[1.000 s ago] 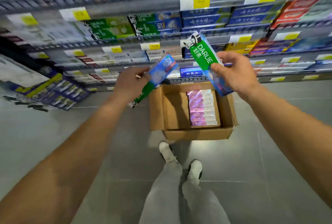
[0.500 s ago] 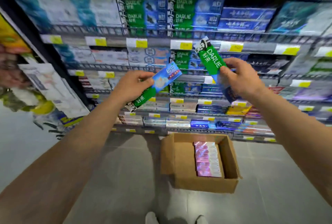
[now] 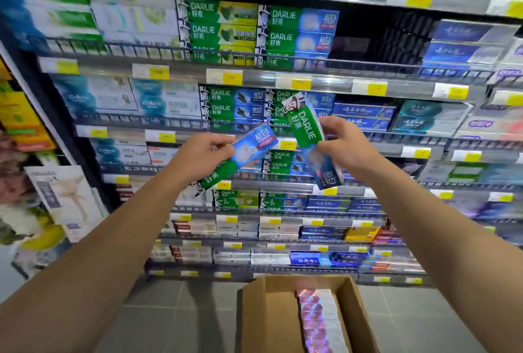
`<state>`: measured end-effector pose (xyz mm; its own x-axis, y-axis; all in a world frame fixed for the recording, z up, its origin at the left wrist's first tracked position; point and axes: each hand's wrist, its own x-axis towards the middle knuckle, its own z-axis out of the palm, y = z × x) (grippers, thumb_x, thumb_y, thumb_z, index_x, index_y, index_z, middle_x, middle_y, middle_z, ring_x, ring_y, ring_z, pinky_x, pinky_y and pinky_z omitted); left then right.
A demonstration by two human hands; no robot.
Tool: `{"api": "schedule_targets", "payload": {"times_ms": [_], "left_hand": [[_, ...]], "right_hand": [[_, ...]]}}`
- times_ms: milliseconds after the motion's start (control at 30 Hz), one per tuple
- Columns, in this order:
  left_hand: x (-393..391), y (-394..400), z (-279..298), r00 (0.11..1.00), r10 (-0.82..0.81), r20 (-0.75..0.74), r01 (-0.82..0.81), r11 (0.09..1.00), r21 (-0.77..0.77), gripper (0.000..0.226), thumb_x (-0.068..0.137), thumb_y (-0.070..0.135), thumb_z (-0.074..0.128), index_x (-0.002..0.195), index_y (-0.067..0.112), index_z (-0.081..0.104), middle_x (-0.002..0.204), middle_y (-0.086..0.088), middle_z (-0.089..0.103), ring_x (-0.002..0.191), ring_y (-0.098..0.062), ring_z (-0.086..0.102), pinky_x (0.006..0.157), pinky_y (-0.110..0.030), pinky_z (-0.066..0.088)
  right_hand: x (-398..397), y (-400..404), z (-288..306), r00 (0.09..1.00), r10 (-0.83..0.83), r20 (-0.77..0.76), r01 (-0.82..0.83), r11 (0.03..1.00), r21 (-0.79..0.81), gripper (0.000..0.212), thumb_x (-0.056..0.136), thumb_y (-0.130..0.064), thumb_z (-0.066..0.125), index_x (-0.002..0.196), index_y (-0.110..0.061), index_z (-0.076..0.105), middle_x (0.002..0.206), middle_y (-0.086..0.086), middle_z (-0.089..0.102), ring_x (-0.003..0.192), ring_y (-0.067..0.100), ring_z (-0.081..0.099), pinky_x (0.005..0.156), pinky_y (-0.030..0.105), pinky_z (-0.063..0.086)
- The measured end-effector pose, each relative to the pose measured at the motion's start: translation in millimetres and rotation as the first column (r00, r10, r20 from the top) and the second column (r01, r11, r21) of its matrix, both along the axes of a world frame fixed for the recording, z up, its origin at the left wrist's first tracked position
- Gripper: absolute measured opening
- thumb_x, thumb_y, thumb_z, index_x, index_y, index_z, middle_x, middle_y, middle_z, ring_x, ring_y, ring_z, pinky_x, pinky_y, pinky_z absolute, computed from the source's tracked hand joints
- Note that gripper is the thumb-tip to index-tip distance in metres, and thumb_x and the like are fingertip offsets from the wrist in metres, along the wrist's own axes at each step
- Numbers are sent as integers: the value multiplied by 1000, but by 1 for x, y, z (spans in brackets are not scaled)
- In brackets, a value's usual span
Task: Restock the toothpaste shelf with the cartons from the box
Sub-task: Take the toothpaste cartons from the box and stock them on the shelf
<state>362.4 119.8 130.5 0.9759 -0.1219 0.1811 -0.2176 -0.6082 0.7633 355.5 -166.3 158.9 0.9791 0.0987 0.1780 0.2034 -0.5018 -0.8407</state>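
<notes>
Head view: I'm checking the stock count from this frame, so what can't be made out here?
- Cardboard box: the bottom edge cuts it off, so the pink cartons can't be counted.
- Yellow price tags: print too small and blurred.
- Far-left shelves: motion blur hides brands.
- Carton in the left hand: fingers cover its middle.
- Carton in the right hand: lower small print unreadable.
- Dark shelf gap: depth unclear.

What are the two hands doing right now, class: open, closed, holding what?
Left hand: closed on a green-and-blue Darlie carton.
Right hand: closed on a second Darlie carton.
</notes>
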Motion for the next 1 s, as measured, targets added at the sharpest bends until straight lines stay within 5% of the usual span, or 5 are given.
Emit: {"api": "schedule_targets", "payload": {"times_ms": [133, 267, 467, 833, 1000], "left_hand": [[22, -7, 16, 998, -35, 45, 33, 998, 60, 34, 94, 28, 58, 126, 22, 62, 115, 3, 63, 93, -12, 58, 65, -21, 43], [49, -19, 35, 994, -56, 91, 43, 989, 139, 34, 93, 28, 58, 127, 22, 62, 119, 1, 62, 101, -17, 57, 80, -32, 45], [82, -45, 61, 985, -87, 147, 55, 976, 209, 32, 93, 31, 58, 124, 26, 63, 110, 2, 59, 100, -18, 57, 84, -38, 49], [117, -83, 90, 927, 8, 375, -137, 938, 319, 36, 95, 43, 41, 108, 24, 69, 84, 4, 69, 67, -10, 58, 61, -26, 46], [140, -92, 102, 944, -16, 330, -118, 918, 380, 68, 85, 68, 43, 143, 33, 37, 74, 5, 64, 84, -19, 61, 75, -37, 53]], "right_hand": [[15, -5, 28, 983, 40, 177, -18, 992, -124, 42, 85, 1, 56, 111, -33, 62, 99, -10, 68, 88, 18, 66, 73, 33, 53], [41, -22, 54, 933, 102, 345, 14, 947, -320, 33, 91, -2, 54, 121, -14, 59, 107, 9, 66, 94, 26, 62, 72, 26, 44], [90, -51, 86, 867, -44, 497, 230, 919, -320, 35, 86, -13, 67, 120, -12, 62, 109, -3, 64, 100, 14, 60, 86, 20, 41], [138, -65, 110, 805, 172, 567, 172, 848, -502, 40, 87, -9, 66, 125, -19, 63, 126, 0, 64, 120, 21, 56, 98, 29, 41], [149, -54, 106, 802, 230, 551, 111, 850, -515, 40, 85, -6, 68, 123, -20, 65, 122, -3, 66, 113, 16, 58, 86, 9, 32]]}}
